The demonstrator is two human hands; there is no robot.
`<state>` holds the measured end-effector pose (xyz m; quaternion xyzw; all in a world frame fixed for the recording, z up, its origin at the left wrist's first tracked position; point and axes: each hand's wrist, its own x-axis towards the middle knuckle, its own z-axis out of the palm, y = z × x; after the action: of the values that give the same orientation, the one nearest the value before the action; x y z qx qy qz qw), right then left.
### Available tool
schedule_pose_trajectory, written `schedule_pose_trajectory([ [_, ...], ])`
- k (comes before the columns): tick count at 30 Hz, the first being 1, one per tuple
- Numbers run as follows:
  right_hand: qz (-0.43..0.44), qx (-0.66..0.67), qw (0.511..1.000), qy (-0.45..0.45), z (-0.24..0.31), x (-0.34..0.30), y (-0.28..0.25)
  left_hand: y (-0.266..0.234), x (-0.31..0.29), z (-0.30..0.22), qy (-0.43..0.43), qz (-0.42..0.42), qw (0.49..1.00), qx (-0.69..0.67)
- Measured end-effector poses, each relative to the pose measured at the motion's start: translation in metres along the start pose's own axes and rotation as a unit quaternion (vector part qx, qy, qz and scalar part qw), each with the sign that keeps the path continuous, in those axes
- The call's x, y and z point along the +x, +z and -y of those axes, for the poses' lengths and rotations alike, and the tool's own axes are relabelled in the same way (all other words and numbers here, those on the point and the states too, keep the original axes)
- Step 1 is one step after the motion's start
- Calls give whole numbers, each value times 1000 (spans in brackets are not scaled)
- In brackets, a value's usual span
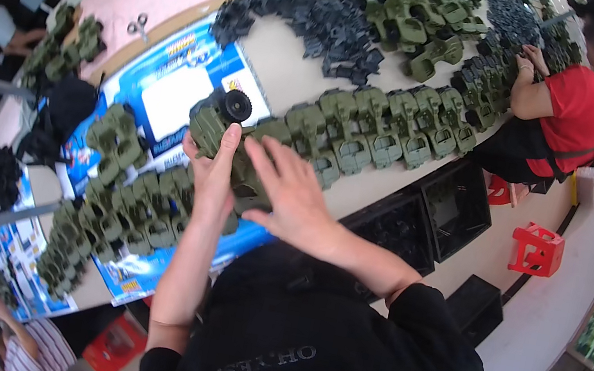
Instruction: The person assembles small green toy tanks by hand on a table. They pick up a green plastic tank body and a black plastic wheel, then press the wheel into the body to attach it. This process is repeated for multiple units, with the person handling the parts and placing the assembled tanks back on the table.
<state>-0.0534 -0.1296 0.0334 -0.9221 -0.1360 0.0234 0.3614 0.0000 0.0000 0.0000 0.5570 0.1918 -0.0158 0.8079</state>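
My left hand (215, 171) grips an olive-green plastic toy vehicle body (206, 124), held up above the table with the thumb on its near side. A black ribbed wheel (238, 106) shows at its top end. Beside it my right hand (296, 200) has its fingers stretched out and spread, close against the toy's right side; whether the fingertips touch it I cannot tell. Part of the toy is hidden behind both hands. Just right of them runs a row of similar green vehicle bodies (359, 123), and another row (138, 207) lies to the left.
Dark grey plastic parts (313, 25) and more green bodies (408, 6) are heaped on the far table. Scissors (137, 25) lie on pink sheeting at the left. Black crates (456, 207) and a red stool (537, 249) stand at right. A co-worker in red (579, 116) handles parts.
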Motion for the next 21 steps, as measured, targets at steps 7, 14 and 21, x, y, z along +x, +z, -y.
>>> schedule_pose_trajectory([
  [7, -111, -166, 978, 65, -34, 27, 4, 70, 26, 15, -7, -68, 997, -45],
  [14, -181, -37, 982, 33, -95, 60, -18, 92, 47, 18, 28, 54, 997, 56],
  [21, -360, -105, 927, -15, -225, 156, -135, 45, 62, 21, -27, 86, 970, 225],
])
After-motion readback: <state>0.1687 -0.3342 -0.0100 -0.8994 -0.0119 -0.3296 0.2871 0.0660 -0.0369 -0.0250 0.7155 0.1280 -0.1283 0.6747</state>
